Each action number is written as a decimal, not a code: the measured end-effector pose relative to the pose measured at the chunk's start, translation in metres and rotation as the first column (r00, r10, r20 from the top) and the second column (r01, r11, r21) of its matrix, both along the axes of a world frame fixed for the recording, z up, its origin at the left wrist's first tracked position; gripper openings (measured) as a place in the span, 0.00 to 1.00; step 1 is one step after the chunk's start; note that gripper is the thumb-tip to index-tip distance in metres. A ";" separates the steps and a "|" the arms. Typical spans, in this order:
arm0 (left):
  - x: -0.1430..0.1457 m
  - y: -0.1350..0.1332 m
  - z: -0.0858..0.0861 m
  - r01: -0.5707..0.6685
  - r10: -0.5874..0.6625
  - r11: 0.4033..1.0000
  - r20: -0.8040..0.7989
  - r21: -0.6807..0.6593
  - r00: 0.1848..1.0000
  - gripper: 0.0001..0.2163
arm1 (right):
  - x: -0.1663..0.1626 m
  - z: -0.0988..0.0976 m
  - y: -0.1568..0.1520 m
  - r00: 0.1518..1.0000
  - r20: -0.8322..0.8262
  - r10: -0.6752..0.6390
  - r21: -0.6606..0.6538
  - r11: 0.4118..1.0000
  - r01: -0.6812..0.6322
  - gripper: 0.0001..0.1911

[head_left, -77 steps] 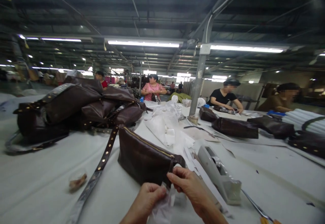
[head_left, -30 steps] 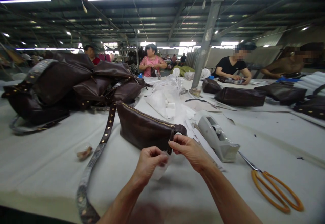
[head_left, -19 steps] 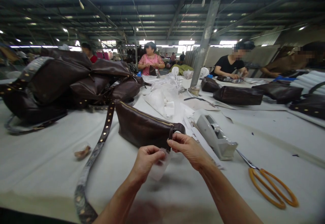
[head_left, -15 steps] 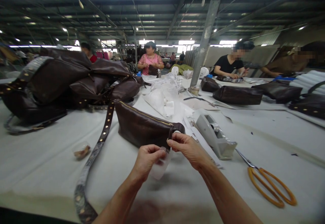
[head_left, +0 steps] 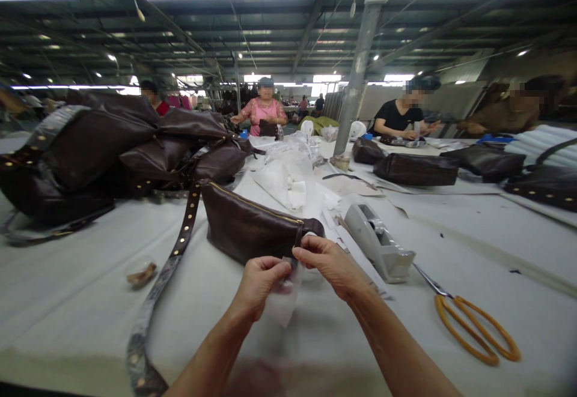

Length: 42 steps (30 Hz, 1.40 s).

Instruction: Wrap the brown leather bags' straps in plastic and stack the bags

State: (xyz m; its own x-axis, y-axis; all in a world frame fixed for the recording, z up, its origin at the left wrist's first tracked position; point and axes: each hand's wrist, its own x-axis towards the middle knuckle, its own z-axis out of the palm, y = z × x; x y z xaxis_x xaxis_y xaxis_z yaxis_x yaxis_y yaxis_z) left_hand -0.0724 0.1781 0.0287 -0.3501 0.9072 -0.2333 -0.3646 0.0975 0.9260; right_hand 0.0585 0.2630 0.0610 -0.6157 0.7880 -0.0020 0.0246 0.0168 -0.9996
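A dark brown leather bag (head_left: 247, 223) with a gold zipper lies on the white table in front of me. My left hand (head_left: 259, 283) pinches a small translucent plastic sheet (head_left: 283, 307) just below the bag's near right end. My right hand (head_left: 322, 262) has thumb and finger closed on the narrow leather zipper pull (head_left: 298, 236) that hangs at the end of the zipper. The fingertips of both hands are close together. A studded strap (head_left: 180, 241), partly wrapped in plastic, runs from the bag's left end toward the table's near edge.
A grey tape dispenser (head_left: 378, 244) and orange-handled scissors (head_left: 473, 322) lie on the right. Brown bags are piled (head_left: 103, 139) at the left. White wrapping material (head_left: 288, 175) lies beyond the bag. Several people work across the table, near a metal post (head_left: 356, 78).
The plastic sheet now hangs lower and flatter from my left hand. Both hands keep nearly the same hold. The whole view has shifted slightly. A person in pink across the table has stretched an arm outward.
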 end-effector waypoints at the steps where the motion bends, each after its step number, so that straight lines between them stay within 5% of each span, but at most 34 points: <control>1: 0.001 0.001 0.001 -0.002 0.002 1.000 0.006 0.001 1.000 0.19 | 0.000 -0.001 0.001 1.000 -0.006 -0.003 -0.008 1.000 0.003 0.18; 11: 0.002 0.013 0.015 -0.037 0.034 0.997 0.055 0.061 0.998 0.23 | -0.005 -0.008 -0.005 0.995 -0.095 -0.029 -0.165 0.986 0.013 0.21; 16: -0.001 0.013 0.017 0.003 -0.006 0.999 0.061 0.041 0.998 0.24 | 0.003 -0.006 -0.012 0.991 0.027 -0.130 0.091 0.988 0.127 0.19; 20: 0.002 0.014 0.017 0.006 -0.011 0.998 0.086 0.058 0.996 0.24 | 0.006 0.000 -0.013 0.955 0.113 -0.273 0.431 0.880 0.200 0.17; 23: 0.003 0.018 0.013 -0.007 0.001 0.997 0.082 0.073 0.997 0.24 | 0.007 0.003 -0.010 0.954 0.181 -0.240 0.562 0.821 0.100 0.17; 26: 0.001 0.025 0.007 -0.044 0.039 0.996 0.065 0.080 0.997 0.22 | 0.008 0.003 -0.002 0.913 0.293 -0.284 0.732 0.681 -0.023 0.17; 30: -0.005 0.034 0.004 -0.070 0.066 0.989 0.036 0.131 0.997 0.20 | 0.004 0.012 0.013 0.838 0.367 -0.405 0.857 0.497 -0.135 0.19; 32: -0.007 0.036 0.004 -0.083 0.078 0.985 0.044 0.151 0.996 0.20 | 0.000 0.020 0.021 0.844 0.342 -0.413 0.878 0.460 -0.131 0.19; 38: -0.014 0.036 0.003 -0.076 0.067 0.985 0.060 0.158 0.996 0.20 | -0.006 0.019 0.038 0.952 0.293 -0.086 0.723 0.672 -0.161 0.19; 42: -0.013 0.021 0.012 -0.100 0.096 0.985 0.034 0.144 0.995 0.20 | -0.002 0.009 0.028 0.981 0.175 -0.085 0.672 0.738 -0.056 0.17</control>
